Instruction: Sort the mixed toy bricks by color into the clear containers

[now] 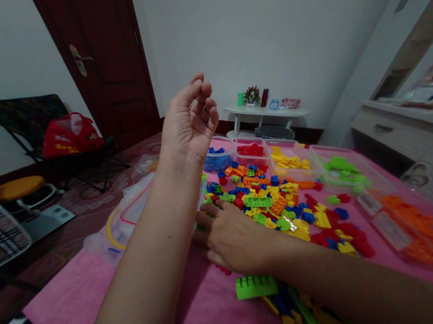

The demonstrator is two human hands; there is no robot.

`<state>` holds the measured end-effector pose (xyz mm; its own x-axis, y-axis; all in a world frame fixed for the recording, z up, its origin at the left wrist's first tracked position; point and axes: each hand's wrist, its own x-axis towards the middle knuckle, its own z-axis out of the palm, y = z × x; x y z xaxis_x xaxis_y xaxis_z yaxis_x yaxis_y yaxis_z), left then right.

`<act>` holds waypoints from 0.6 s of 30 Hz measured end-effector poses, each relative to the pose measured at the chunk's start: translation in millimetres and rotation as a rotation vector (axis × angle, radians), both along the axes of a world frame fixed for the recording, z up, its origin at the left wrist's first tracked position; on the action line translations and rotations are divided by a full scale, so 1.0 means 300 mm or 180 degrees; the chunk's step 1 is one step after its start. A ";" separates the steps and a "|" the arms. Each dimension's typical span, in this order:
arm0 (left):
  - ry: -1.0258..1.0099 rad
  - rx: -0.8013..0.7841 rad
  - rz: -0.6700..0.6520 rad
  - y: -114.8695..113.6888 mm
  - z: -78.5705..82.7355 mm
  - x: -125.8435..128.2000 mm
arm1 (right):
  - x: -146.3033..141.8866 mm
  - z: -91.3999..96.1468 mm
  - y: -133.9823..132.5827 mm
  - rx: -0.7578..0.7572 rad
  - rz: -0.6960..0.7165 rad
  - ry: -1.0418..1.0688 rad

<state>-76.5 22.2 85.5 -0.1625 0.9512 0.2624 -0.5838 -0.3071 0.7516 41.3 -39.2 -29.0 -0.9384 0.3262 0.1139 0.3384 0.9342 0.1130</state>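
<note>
My left hand (189, 120) is raised above the table, palm toward me, its fingers curled in with nothing visible inside them. My right hand (232, 236) lies low on the pink cloth (77, 293), fingers stretched out flat against the near left edge of a pile of coloured plastic bricks (272, 202). A large green brick (256, 285) lies just in front of that wrist. More yellow, blue and green bricks lie under my right forearm.
Clear tubs behind the pile hold blue bricks (218, 159), red bricks (251, 150), yellow bricks (288, 160) and green bricks (343, 172); an orange-filled one (429, 238) is at right. A plastic bag (127, 220) lies left. Beyond: folding chair (41, 124), door (106, 64), white side table (266, 113).
</note>
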 end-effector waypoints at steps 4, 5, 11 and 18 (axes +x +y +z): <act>-0.0047 0.0062 -0.0123 0.004 -0.008 0.007 | 0.051 -0.007 0.009 0.0011 -0.0461 0.0054; -0.0067 0.0083 -0.0140 0.006 -0.009 0.008 | 0.066 -0.007 0.011 0.0031 -0.0600 0.0045; -0.0169 0.0076 -0.0121 0.007 -0.012 0.018 | 0.116 0.045 0.030 0.0145 -0.1544 -0.0127; -0.0062 0.0040 -0.0113 -0.001 -0.003 0.015 | 0.017 0.072 0.114 -0.0132 -0.1593 0.0474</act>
<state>-72.1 21.9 84.6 -0.1337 0.9531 0.2715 -0.6090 -0.2952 0.7362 46.5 -5.1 -7.5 -0.6413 0.7375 0.2119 0.7541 0.6568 -0.0039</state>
